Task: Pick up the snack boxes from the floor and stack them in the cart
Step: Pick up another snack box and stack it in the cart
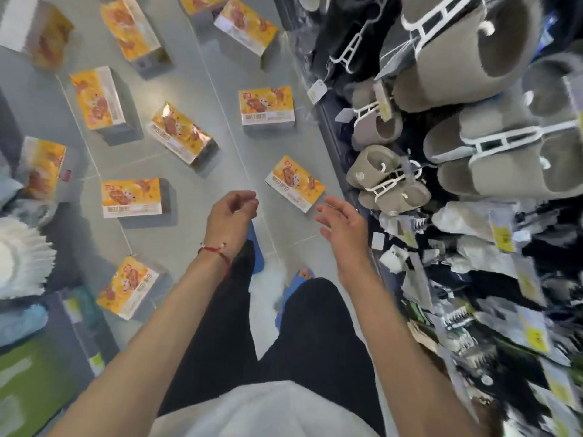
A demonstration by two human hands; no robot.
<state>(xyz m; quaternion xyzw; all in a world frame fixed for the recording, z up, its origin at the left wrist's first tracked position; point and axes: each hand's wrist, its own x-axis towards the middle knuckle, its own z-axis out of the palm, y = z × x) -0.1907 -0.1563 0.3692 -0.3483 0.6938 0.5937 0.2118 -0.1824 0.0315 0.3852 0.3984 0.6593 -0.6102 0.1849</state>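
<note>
We count eleven snack boxes (295, 183) on the floor (220, 99), from nine to one o'clock, and two empty hands (232, 217).

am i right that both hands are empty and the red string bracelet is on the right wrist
Not quite. The head view shows both hands, left hand and right hand, empty above the floor, but the red string bracelet is on the left wrist, not the right.
</note>
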